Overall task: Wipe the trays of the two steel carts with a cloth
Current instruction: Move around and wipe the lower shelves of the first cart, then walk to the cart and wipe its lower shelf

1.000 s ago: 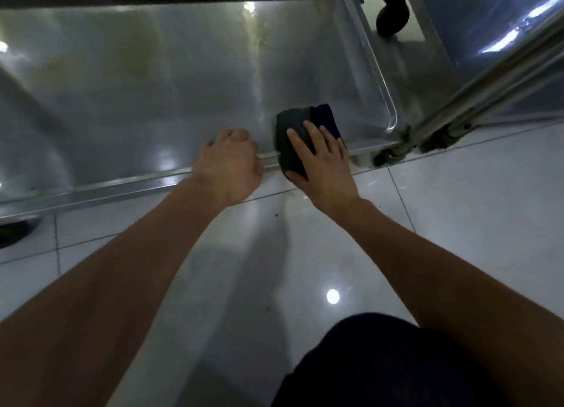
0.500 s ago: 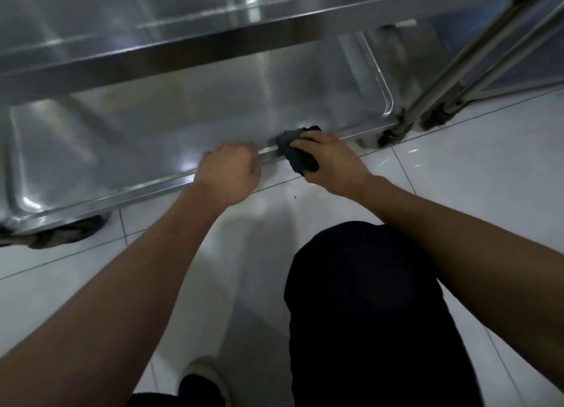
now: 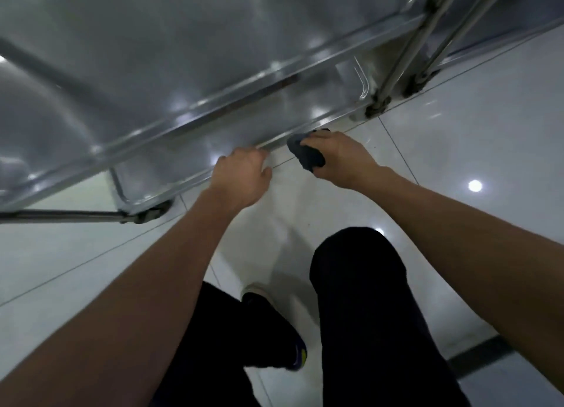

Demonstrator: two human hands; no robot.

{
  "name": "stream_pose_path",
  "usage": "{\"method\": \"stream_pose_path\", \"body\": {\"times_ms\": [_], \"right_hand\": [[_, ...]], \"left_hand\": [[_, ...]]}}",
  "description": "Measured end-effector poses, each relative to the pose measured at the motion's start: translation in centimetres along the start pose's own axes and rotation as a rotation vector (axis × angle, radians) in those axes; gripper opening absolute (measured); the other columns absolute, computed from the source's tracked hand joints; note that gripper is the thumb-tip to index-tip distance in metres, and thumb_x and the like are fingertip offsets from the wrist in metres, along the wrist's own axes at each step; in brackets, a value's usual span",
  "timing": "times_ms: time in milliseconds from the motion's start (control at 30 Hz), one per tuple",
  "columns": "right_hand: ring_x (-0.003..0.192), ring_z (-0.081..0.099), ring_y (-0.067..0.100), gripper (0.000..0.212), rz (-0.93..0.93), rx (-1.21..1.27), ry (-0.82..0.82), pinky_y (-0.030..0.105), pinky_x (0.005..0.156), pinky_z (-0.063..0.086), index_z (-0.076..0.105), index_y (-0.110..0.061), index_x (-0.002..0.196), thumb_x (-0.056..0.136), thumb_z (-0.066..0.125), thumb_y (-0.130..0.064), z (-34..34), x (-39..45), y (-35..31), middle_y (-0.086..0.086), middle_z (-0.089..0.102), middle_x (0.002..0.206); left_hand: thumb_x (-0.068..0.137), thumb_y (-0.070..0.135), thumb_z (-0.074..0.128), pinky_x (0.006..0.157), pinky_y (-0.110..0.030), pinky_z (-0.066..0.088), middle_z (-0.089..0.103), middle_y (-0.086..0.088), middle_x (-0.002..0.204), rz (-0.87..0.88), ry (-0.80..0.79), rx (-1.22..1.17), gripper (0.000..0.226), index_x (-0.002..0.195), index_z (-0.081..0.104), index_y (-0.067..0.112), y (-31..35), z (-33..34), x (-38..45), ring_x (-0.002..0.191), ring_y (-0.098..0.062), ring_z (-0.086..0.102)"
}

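Both arms are reaching forward and down from the bottom corners of the view toward the near rim of the lower tray (image 3: 195, 180) of a steel cart (image 3: 213, 55). The left hand (image 3: 241, 177) is sitting near the centre of the frame, back of the hand facing up, knuckles bent, fingers curling over the tray's front rim and closing on it; the thumb is tucking in toward 3 o'clock. The left forearm is running back toward 7 o'clock.

The right hand (image 3: 338, 156) is lying just to the 3 o'clock side of the left one, close but apart from it. Its wrist is bending so the fingers are pointing toward 9 o'clock, and they are wrapping around a dark bunched cloth (image 3: 306, 154), clamping it firmly. The cloth is pressing against the tray's front rim near the right corner, with its lower part hanging over the tiled floor (image 3: 457, 162). The right forearm is stretching back toward 4 o'clock.

Above the lower tray, at 12 o'clock, the upper tray (image 3: 152, 40) is filling the top of the view. The cart's right legs (image 3: 403, 55) are slanting at 1 o'clock; a horizontal bar (image 3: 61, 215) is showing at 9 o'clock.

At 6 o'clock, the person's dark trouser legs (image 3: 360, 315) and 1 shoe (image 3: 283, 342) are showing above the pale floor.
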State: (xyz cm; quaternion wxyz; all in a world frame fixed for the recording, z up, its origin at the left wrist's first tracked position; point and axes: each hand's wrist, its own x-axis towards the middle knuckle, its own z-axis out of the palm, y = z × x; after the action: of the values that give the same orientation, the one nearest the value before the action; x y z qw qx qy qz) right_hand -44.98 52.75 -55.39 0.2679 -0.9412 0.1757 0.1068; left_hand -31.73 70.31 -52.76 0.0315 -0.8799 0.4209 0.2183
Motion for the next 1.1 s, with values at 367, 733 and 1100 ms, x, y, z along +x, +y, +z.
{"method": "stream_pose_path", "body": {"times_ms": [367, 733, 1100], "right_hand": [[0.110, 0.056, 0.025, 0.048, -0.011, 0.140, -0.009, 0.036, 0.084, 0.051, 0.062, -0.020, 0.129, 0.081, 0.068, -0.015, -19.2, -16.5, -14.8, 0.003, 0.061, 0.125], [0.111, 0.057, 0.026, 0.047, -0.091, 0.103, -0.063, 0.040, 0.088, 0.052, 0.061, -0.017, 0.128, 0.082, 0.070, -0.018, -25.5, -25.5, -32.0, 0.004, 0.061, 0.127], [0.116, 0.056, 0.023, 0.054, -0.292, -0.108, -0.247, 0.037, 0.096, 0.048, 0.054, -0.023, 0.137, 0.086, 0.070, -0.026, -20.0, -25.8, -54.3, -0.002, 0.057, 0.134]], "left_hand": [[0.100, 0.040, 0.047, 0.100, -0.046, 0.047, 0.060, -0.007, 0.135, -0.042, 0.034, -0.070, 0.042, 0.138, 0.056, 0.023, 5.0, -21.9, -20.7, 0.121, -0.031, 0.055], [0.100, 0.039, 0.046, 0.084, -0.040, 0.048, 0.063, -0.011, 0.125, -0.215, 0.124, -0.168, 0.038, 0.130, 0.060, 0.021, -0.9, -32.0, -39.2, 0.111, -0.034, 0.060], [0.101, 0.043, 0.044, 0.093, -0.043, 0.047, 0.060, -0.005, 0.131, -0.487, 0.179, -0.306, 0.043, 0.139, 0.052, 0.023, -16.5, -29.0, -56.3, 0.120, -0.028, 0.055]]}}
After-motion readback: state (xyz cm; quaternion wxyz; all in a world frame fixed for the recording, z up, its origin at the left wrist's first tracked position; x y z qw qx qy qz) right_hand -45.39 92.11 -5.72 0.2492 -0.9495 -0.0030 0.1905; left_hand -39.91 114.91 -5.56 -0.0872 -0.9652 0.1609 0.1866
